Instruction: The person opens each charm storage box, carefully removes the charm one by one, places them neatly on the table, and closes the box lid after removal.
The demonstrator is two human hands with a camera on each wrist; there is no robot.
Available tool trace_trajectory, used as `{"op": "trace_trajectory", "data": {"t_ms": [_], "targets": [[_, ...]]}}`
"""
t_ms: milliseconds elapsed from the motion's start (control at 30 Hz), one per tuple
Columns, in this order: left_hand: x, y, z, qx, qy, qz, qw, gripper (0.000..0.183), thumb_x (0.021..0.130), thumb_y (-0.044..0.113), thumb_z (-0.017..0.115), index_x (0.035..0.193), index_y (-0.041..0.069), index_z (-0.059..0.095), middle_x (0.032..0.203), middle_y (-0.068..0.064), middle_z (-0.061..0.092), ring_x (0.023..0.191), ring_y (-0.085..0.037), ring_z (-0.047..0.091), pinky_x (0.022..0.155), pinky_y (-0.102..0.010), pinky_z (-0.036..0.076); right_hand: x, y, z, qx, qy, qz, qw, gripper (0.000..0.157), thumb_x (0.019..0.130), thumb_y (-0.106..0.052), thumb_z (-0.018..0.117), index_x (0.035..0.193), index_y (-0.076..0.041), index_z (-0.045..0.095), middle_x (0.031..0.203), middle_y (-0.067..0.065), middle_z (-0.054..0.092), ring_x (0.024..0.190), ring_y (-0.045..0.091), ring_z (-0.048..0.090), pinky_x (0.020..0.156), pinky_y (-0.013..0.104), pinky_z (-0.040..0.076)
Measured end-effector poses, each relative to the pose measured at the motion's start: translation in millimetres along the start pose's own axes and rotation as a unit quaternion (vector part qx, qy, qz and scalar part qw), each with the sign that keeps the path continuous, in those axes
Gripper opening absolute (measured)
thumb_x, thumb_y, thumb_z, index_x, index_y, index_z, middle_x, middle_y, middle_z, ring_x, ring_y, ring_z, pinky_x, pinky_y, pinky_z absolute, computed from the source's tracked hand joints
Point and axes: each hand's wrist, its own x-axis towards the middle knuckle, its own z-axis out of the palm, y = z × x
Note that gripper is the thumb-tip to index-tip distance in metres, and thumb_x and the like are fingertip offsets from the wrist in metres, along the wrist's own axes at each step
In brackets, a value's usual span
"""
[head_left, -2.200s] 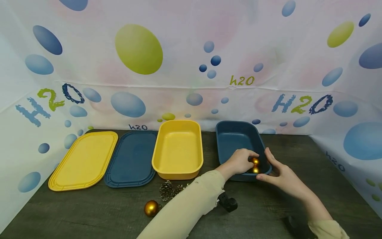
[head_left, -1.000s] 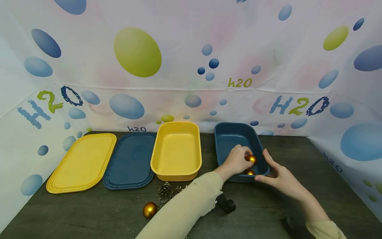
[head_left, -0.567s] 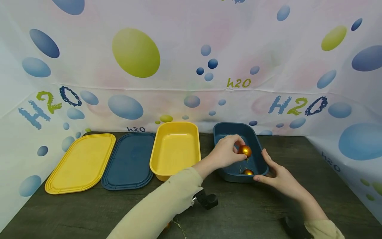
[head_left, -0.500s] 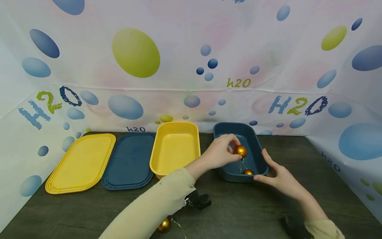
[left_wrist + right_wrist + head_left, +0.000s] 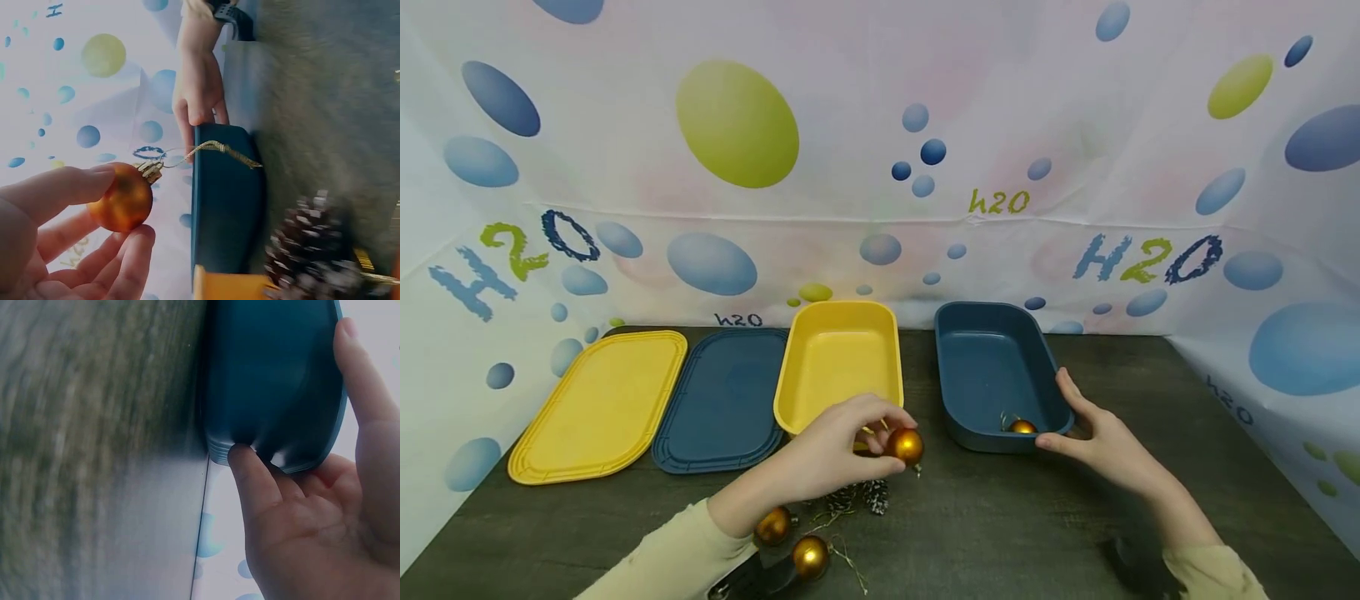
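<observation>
Head view: On a dark desk (image 5: pixel 985 533), a person's left hand (image 5: pixel 831 450) pinches a shiny gold bauble (image 5: pixel 906 447), held in front of the yellow tub (image 5: pixel 842 362), near its right corner. The right hand (image 5: pixel 1105 446) holds the near right corner of a blue tub (image 5: pixel 985 367), which has another bauble (image 5: pixel 1022 427) lying at its near end. Left of the tubs lie a blue lid (image 5: pixel 722 400) and a yellow lid (image 5: pixel 598 408). Two loose baubles (image 5: pixel 811 557) and some pine cones (image 5: pixel 876 497) sit nearer the person.

Left wrist view: The grip is closed only to the bauble's width, thumb on one side, fingertips on the other. The metal cap and gold cord face away from the palm. The bauble looks light, hard and smooth, so probably slippery and perhaps breakable; gentle fingertips around its widest part should suit it better than a squeeze or a tug on the cap.

Right wrist view: The thumb rests along the blue rim while fingers brace the outer wall below. The tub seems stiff and easily steadied there. This view is dim and blurred, so how firmly they press is hard to tell.
</observation>
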Motion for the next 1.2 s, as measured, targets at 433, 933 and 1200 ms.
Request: {"op": "trace_trajectory", "data": {"t_ms": [433, 933, 1200], "targets": [[-58.8, -27.1, 2.5, 0.014, -0.024, 0.009, 0.9996, 0.033, 0.081, 0.016, 0.078, 0.112, 0.019, 0.068, 0.102, 0.011, 0.058, 0.084, -0.011, 0.055, 0.075, -0.027, 0.052, 1, -2, -1.6, -0.008, -0.004, 0.001, 1.000, 0.095, 0.089, -0.033, 0.068, 0.154, -0.017, 0.001, 0.157, 0.019, 0.000, 0.120, 0.042, 0.050, 0.079, 0.032, 0.054], [-68.9, -37.3, 17.1, 0.047, -0.045, -0.016, 0.9978, 0.028, 0.078, 0.016, 0.080, 0.103, 0.020, 0.067, 0.094, 0.016, 0.058, 0.082, -0.002, 0.055, 0.072, -0.021, 0.051, 0, 0, -0.9, 0.005, -0.005, 0.001, 1.000, 0.095, 0.089, -0.032, 0.069, 0.154, -0.019, 0.001, 0.157, 0.017, 0.000, 0.115, 0.039, 0.055, 0.077, 0.031, 0.054], [-67.7, -35.4, 21.4, 0.063, -0.061, -0.018, 0.9960, 0.030, 0.080, 0.011, 0.078, 0.109, 0.014, 0.071, 0.100, 0.014, 0.060, 0.084, 0.000, 0.055, 0.071, -0.020, 0.050, -1, 0, 0.0, 0.008, -0.007, 0.002, 1.000, 0.095, 0.089, -0.032, 0.069, 0.154, -0.020, 0.001, 0.157, 0.016, -0.001, 0.109, 0.034, 0.060, 0.076, 0.030, 0.053]]}}
